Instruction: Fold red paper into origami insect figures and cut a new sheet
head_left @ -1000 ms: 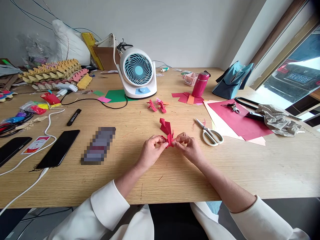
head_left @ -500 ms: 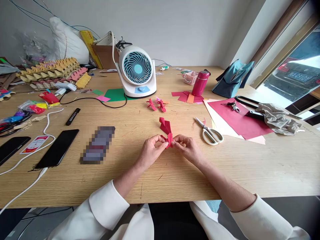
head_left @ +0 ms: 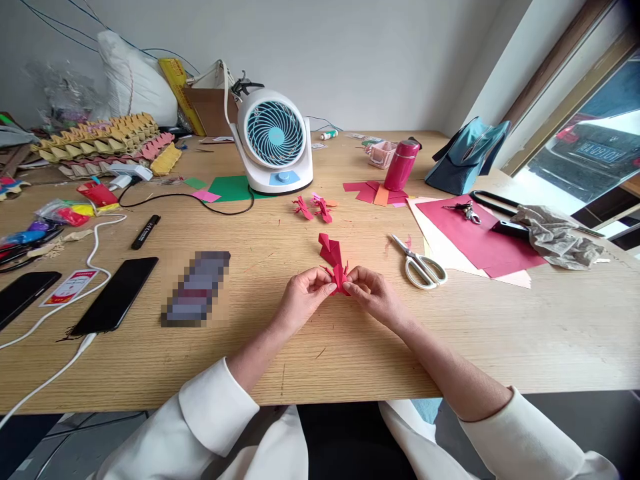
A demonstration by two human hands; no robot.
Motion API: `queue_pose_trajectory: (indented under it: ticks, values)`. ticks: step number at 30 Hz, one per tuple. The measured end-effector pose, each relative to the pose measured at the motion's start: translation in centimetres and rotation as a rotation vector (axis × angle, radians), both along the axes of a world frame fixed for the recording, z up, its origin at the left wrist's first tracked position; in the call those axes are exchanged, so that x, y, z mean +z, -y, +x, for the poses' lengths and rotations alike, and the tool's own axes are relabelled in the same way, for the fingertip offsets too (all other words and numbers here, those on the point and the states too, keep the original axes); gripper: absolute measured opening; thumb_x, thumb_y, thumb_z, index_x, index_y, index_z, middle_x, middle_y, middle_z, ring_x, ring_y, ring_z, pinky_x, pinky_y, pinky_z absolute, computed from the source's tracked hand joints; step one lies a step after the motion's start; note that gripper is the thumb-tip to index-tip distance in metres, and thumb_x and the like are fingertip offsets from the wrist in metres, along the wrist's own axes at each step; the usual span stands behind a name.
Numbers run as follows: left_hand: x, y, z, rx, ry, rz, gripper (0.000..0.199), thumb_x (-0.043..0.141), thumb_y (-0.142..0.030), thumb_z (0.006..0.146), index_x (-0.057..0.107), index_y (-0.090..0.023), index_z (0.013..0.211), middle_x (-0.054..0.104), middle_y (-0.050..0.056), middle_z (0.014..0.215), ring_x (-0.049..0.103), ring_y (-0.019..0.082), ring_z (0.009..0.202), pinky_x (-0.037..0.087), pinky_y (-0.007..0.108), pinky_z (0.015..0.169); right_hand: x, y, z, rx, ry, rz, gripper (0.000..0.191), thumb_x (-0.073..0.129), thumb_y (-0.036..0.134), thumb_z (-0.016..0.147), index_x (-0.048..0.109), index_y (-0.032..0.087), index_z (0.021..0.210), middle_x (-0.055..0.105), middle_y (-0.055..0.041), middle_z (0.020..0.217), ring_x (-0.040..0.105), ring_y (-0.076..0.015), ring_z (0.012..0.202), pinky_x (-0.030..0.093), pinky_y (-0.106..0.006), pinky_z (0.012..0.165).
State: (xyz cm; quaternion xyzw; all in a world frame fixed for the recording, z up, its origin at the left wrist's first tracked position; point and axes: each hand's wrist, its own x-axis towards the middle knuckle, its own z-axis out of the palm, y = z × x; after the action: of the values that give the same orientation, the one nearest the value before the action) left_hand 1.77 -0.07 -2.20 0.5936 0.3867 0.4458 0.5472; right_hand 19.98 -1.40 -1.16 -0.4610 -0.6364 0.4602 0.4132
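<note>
Between my two hands is a small folded red paper figure, with thin points sticking out at its sides. My left hand pinches its left side between thumb and fingers. On the right side, my right hand grips it the same way. Just beyond the fingertips lies a folded red paper piece. Farther off rest two finished-looking red origami figures, one on the left and one on the right. White-handled scissors lie to the right of my right hand.
A white fan stands at the back, near a pink bottle and red paper strips. Red sheets lie at right. Phones, including a black one, a marker and a white cable are at left.
The paper figure between my fingers is spread wider, and its thin side points now show more. Both hands stay in nearly the same place.
</note>
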Motion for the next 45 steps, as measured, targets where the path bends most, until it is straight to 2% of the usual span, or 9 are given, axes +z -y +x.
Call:
queue_pose_trajectory:
  ticks: [4, 9, 13, 17, 20, 27, 34, 40, 45]
  values:
    - [0.0, 0.1, 0.1, 0.032, 0.017, -0.03, 0.016, 0.072, -0.028, 0.078, 0.062, -0.015, 0.078, 0.067, 0.003, 0.084, 0.063, 0.014, 0.079, 0.049, 0.027, 0.078, -0.1, -0.1, 0.1, -0.02, -0.035, -0.051, 0.036, 0.07, 0.052, 0.079, 0.057, 0.018, 0.076, 0.061, -0.0008, 0.072, 0.051, -0.0126, 0.064, 0.041, -0.025, 0.059]
    - [0.1, 0.3, 0.2, 0.066, 0.018, -0.08, 0.017, 0.072, -0.029, 0.077, 0.062, -0.015, 0.078, 0.068, 0.002, 0.083, 0.064, 0.013, 0.078, 0.05, 0.026, 0.078, -0.3, -0.2, 0.1, -0.004, -0.067, -0.098, 0.037, 0.068, 0.054, 0.077, 0.058, 0.017, 0.074, 0.061, -0.0007, 0.069, 0.051, -0.0122, 0.062, 0.041, -0.026, 0.059]
    - [-0.1, 0.4, 0.0, 0.116, -0.063, -0.056, 0.018, 0.073, -0.027, 0.075, 0.06, -0.016, 0.081, 0.068, 0.001, 0.079, 0.065, 0.013, 0.073, 0.05, 0.026, 0.073, -0.5, -0.2, 0.1, -0.011, 0.032, -0.099, 0.032, 0.066, 0.047, 0.078, 0.061, 0.016, 0.075, 0.064, -0.0016, 0.07, 0.051, -0.0119, 0.061, 0.039, -0.025, 0.058]
    - [-0.2, 0.9, -0.1, 0.167, -0.259, 0.06, 0.013, 0.071, -0.021, 0.077, 0.058, -0.018, 0.079, 0.067, -0.002, 0.073, 0.064, 0.012, 0.067, 0.05, 0.024, 0.067, -0.5, 0.2, 0.0, -0.032, 0.193, -0.088, 0.024, 0.062, 0.04, 0.081, 0.063, 0.016, 0.077, 0.067, -0.0019, 0.072, 0.051, -0.0121, 0.062, 0.037, -0.025, 0.058]
    - [-0.4, 1.5, -0.2, 0.151, -0.374, 0.131, 0.008, 0.069, -0.015, 0.079, 0.062, -0.018, 0.078, 0.067, -0.001, 0.076, 0.066, 0.012, 0.069, 0.052, 0.023, 0.067, -0.4, 0.4, -0.2, -0.041, 0.341, -0.067, 0.019, 0.061, 0.034, 0.082, 0.064, 0.016, 0.075, 0.065, -0.0002, 0.069, 0.05, -0.0119, 0.061, 0.035, -0.024, 0.058]
    - [-1.3, 2.3, -0.5, 0.16, -0.545, 0.389, 0.015, 0.071, -0.005, 0.079, 0.064, -0.018, 0.078, 0.059, -0.002, 0.085, 0.063, 0.01, 0.07, 0.052, 0.022, 0.066, -0.2, 0.8, -0.7, -0.065, 0.617, 0.007, 0.018, 0.063, 0.026, 0.084, 0.061, 0.019, 0.068, 0.059, 0.0036, 0.062, 0.045, -0.0105, 0.057, 0.03, -0.025, 0.06]
    - [-1.6, 2.5, -0.6, 0.135, -0.726, 0.701, 0.011, 0.067, -0.007, 0.085, 0.069, -0.019, 0.086, 0.065, 0.004, 0.095, 0.06, 0.019, 0.092, 0.052, 0.035, 0.085, -0.7, 0.9, -0.7, -0.091, 0.693, 0.103, 0.014, 0.065, 0.024, 0.084, 0.059, 0.02, 0.073, 0.063, 0.0029, 0.069, 0.05, -0.0119, 0.062, 0.031, -0.026, 0.064]
    - [-1.6, 2.8, -0.9, 0.08, -0.823, 0.901, 0.015, 0.056, -0.009, 0.093, 0.069, -0.015, 0.092, 0.07, 0.009, 0.116, 0.059, 0.024, 0.113, 0.05, 0.043, 0.099, -1.2, 0.8, -0.4, -0.139, 0.762, 0.242, 0.012, 0.071, 0.024, 0.083, 0.06, 0.02, 0.081, 0.062, -0.0035, 0.087, 0.057, -0.0178, 0.081, 0.041, -0.027, 0.074]
    - [-2.0, 3.0, -1.2, 0.007, -0.905, 0.955, 0.023, 0.048, -0.008, 0.095, 0.069, -0.015, 0.101, 0.07, 0.01, 0.125, 0.059, 0.025, 0.124, 0.044, 0.049, 0.108, -1.2, 1.1, -0.5, -0.098, 0.759, 0.377, 0.004, 0.068, 0.018, 0.087, 0.065, 0.019, 0.091, 0.06, -0.0065, 0.095, 0.056, -0.019, 0.087, 0.046, -0.03, 0.082]
